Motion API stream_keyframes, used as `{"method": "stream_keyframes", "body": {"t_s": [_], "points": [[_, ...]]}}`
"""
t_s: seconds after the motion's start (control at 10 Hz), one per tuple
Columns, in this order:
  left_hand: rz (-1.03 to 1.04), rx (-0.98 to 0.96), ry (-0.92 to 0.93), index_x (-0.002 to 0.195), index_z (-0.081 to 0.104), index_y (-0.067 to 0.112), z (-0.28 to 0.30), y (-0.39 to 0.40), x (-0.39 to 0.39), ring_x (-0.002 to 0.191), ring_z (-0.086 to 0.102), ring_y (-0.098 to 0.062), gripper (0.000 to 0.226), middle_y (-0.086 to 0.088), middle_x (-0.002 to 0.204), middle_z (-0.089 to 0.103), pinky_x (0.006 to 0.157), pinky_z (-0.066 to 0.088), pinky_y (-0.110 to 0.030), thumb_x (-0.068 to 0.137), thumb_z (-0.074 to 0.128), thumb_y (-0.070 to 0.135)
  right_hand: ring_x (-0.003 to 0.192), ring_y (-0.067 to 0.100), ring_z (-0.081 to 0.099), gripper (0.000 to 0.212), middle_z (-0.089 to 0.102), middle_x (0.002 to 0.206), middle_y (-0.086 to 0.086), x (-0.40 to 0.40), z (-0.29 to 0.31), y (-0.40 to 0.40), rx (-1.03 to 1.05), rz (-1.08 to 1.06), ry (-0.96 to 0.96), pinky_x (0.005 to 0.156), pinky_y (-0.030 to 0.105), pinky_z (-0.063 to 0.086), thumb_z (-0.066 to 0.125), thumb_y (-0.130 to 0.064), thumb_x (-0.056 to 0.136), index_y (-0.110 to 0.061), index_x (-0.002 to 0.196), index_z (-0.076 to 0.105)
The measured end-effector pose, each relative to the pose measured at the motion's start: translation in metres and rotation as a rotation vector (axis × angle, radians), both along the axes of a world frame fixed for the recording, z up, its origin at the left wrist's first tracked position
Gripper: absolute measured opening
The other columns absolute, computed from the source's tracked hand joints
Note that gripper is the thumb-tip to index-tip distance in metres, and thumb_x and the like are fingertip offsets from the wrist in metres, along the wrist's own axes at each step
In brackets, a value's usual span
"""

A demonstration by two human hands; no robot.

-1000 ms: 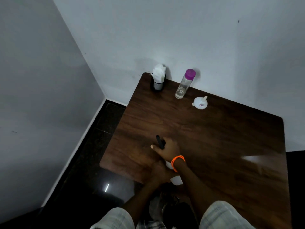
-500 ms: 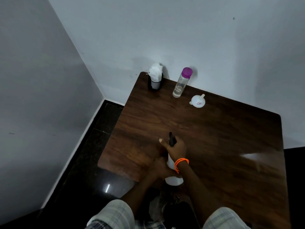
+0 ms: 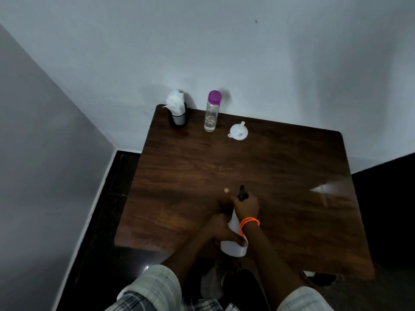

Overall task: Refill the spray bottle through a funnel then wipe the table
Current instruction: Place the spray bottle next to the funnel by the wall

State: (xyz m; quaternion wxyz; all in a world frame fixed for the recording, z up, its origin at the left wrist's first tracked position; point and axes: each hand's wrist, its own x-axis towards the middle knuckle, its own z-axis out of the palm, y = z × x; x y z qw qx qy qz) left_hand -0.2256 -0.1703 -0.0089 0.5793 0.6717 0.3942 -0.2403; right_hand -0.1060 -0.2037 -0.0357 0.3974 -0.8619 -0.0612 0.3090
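Fingers (image 3: pixel 233 237) of the left hand (image 3: pixel 219 228) wrap the white spray bottle (image 3: pixel 233 241) at the counter's (image 3: pixel 292 176) near edge; the right hand (image 3: pixel 246 206) grips its black head, thumb sticking out. Beyond lies bare wood, then funnel (image 3: pixel 238 131), water bottle (image 3: pixel 212 112) and tissue holder (image 3: pixel 177 114) along the far edge.

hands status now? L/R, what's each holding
Left hand: closed around the white body of the spray bottle.
Right hand: closed around the bottle's black spray head.
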Motion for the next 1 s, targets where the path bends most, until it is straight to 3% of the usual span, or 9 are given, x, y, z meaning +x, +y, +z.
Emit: {"method": "stream_keyframes", "body": {"t_s": [0.1, 0.2, 0.3, 0.5, 0.6, 0.7, 0.8, 0.9, 1.0], "points": [[-0.116, -0.072, 0.007, 0.139, 0.055, 0.025, 0.009, 0.004, 0.011, 0.121, 0.064, -0.018, 0.091, 0.003, 0.126, 0.065, 0.093, 0.053, -0.025, 0.059, 0.097, 0.036, 0.077, 0.019, 0.063, 0.041, 0.063, 0.073, -0.006, 0.010, 0.001, -0.014, -0.019, -0.082, -0.007, 0.073, 0.029, 0.044, 0.087, -0.050, 0.074, -0.016, 0.078, 0.065], [-0.361, -0.068, -0.014, 0.146, 0.049, 0.018, -0.008, 0.008, 0.033, 0.133, 0.054, -0.020, 0.100, -0.004, 0.144, 0.057, 0.108, 0.043, -0.030, 0.062, 0.091, 0.053, 0.084, 0.028, 0.069, 0.052, 0.068, 0.078, 0.003, 0.022, -0.001, -0.028, -0.068, -0.140, -0.022, 0.074, 0.033, 0.050, 0.084, -0.059, 0.073, -0.010, 0.080, 0.069], [-0.481, -0.070, 0.001, 0.144, 0.051, 0.017, -0.003, 0.006, 0.049, 0.130, 0.056, -0.023, 0.109, -0.008, 0.143, 0.059, 0.110, 0.047, -0.043, 0.054, 0.086, 0.069, 0.096, 0.035, 0.069, 0.062, 0.073, 0.094, 0.013, 0.031, -0.004, -0.040, -0.127, -0.199, -0.007, 0.082, 0.037, 0.052, 0.081, -0.065, 0.073, -0.006, 0.090, 0.072], [-0.621, -0.059, 0.011, 0.144, 0.048, 0.017, -0.011, 0.002, 0.073, 0.133, 0.052, -0.022, 0.102, -0.007, 0.145, 0.055, 0.112, 0.045, -0.045, 0.061, 0.087, 0.061, 0.092, 0.028, 0.069, 0.052, 0.071, 0.089, 0.005, 0.039, 0.000, -0.058, -0.063, -0.374, -0.003, 0.079, 0.035, 0.052, 0.084, -0.060, 0.073, -0.012, 0.088, 0.069], [-0.684, -0.029, 0.029, 0.145, 0.047, 0.018, -0.006, 0.000, 0.088, 0.133, 0.052, -0.025, 0.093, -0.008, 0.146, 0.054, 0.111, 0.045, -0.046, 0.069, 0.088, 0.053, 0.094, 0.027, 0.070, 0.051, 0.071, 0.092, 0.004, 0.042, 0.004, -0.066, -0.024, -0.481, -0.038, 0.086, 0.041, 0.056, 0.086, -0.058, 0.070, -0.015, 0.091, 0.066], [-0.734, 0.030, 0.027, 0.145, 0.048, 0.017, -0.005, -0.005, 0.103, 0.131, 0.053, -0.026, 0.088, -0.006, 0.144, 0.054, 0.108, 0.047, -0.042, 0.073, 0.088, 0.045, 0.104, 0.032, 0.069, 0.063, 0.074, 0.107, 0.012, 0.048, 0.006, -0.073, -0.033, -0.571, -0.097, 0.092, 0.041, 0.054, 0.086, -0.057, 0.072, -0.008, 0.107, 0.070], [-0.808, 0.028, -0.014, 0.134, 0.060, 0.026, -0.006, -0.006, 0.115, 0.120, 0.061, -0.020, 0.099, 0.003, 0.132, 0.063, 0.103, 0.053, -0.042, 0.047, 0.093, 0.060, 0.106, 0.035, 0.069, 0.067, 0.074, 0.109, 0.014, 0.055, 0.005, -0.078, -0.046, -0.626, -0.115, 0.091, 0.039, 0.052, 0.085, -0.058, 0.073, -0.004, 0.110, 0.070], [-0.825, -0.021, 0.027, 0.128, 0.063, 0.025, -0.030, -0.004, 0.127, 0.112, 0.064, -0.018, 0.102, 0.005, 0.124, 0.065, 0.098, 0.056, -0.042, 0.037, 0.089, 0.066, 0.102, 0.035, 0.070, 0.069, 0.075, 0.104, 0.015, 0.061, 0.002, -0.081, -0.053, -0.642, -0.102, 0.088, 0.040, 0.054, 0.084, -0.061, 0.072, -0.003, 0.106, 0.069], [-0.818, 0.024, 0.015, 0.133, 0.058, 0.023, -0.010, -0.007, 0.127, 0.118, 0.061, -0.021, 0.093, -0.001, 0.132, 0.062, 0.098, 0.053, -0.037, 0.053, 0.090, 0.058, 0.101, 0.032, 0.069, 0.070, 0.074, 0.106, 0.013, 0.066, 0.003, -0.081, -0.033, -0.624, -0.081, 0.090, 0.040, 0.055, 0.085, -0.060, 0.070, -0.004, 0.108, 0.068]]}}
